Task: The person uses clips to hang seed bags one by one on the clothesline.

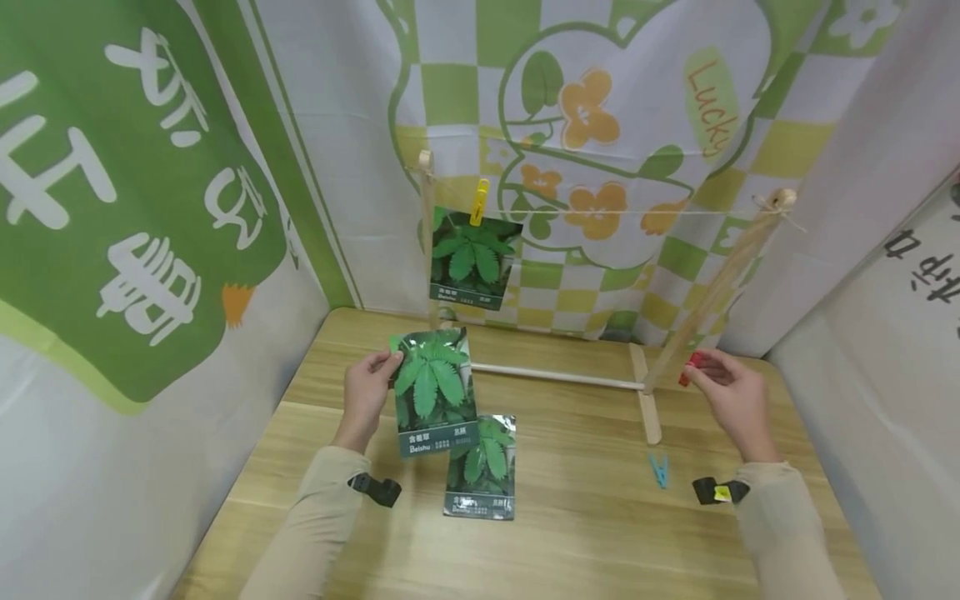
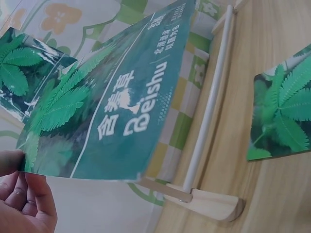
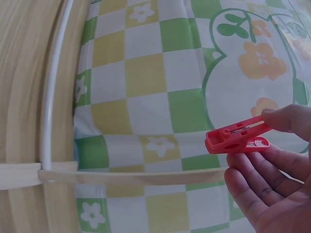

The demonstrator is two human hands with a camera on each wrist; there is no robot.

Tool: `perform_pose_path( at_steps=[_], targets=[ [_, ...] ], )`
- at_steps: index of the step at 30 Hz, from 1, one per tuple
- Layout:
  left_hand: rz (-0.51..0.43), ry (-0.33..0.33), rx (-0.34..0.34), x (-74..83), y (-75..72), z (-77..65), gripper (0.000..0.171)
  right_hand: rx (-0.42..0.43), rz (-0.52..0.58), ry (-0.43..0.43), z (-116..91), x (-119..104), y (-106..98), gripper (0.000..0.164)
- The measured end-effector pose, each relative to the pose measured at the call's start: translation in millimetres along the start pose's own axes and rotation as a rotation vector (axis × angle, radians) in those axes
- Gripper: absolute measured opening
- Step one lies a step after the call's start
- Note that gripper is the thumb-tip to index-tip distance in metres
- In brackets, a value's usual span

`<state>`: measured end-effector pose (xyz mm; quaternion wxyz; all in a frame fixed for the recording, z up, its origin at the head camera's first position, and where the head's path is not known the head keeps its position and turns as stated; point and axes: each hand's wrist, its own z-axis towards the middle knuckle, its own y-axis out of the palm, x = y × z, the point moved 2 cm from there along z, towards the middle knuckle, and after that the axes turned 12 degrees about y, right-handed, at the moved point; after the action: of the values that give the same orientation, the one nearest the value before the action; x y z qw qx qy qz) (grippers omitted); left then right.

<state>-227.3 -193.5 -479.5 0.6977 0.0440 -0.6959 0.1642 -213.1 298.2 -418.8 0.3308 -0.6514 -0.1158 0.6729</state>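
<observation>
My left hand (image 1: 367,390) pinches the upper left edge of a green seed packet (image 1: 435,392) with a leaf picture, holding it up over the table. In the left wrist view the thumb and fingers grip the packet (image 2: 121,97) by its edge. My right hand (image 1: 731,398) holds a red clothespin (image 1: 691,367) between thumb and fingers, beside the right post. The clothespin's (image 3: 238,137) jaws look closed on nothing. Another like packet (image 1: 491,479) lies on the table, partly behind the held one. A third packet (image 1: 474,262) hangs from the string by a yellow clothespin (image 1: 479,202).
A wooden rack has a left post (image 1: 426,242), a right post (image 1: 712,292), a string (image 1: 622,212) between their tops and a white rod (image 1: 555,376) low down. A blue clothespin (image 1: 658,472) lies on the table (image 1: 585,533). Printed curtains (image 1: 457,92) hang behind.
</observation>
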Motion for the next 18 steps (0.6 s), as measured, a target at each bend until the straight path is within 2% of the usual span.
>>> perform_pose_path(
  at_steps=[10,18],
  targets=[
    [-0.010,0.026,0.017,13.6,1.7,3.3,0.040,-0.006,0.042,-0.052,9.7,-25.2,-5.2,0.035],
    [-0.008,0.041,0.007,26.7,3.4,6.7,0.045,0.012,0.046,-0.097,16.2,-39.9,-9.7,0.033]
  ],
)
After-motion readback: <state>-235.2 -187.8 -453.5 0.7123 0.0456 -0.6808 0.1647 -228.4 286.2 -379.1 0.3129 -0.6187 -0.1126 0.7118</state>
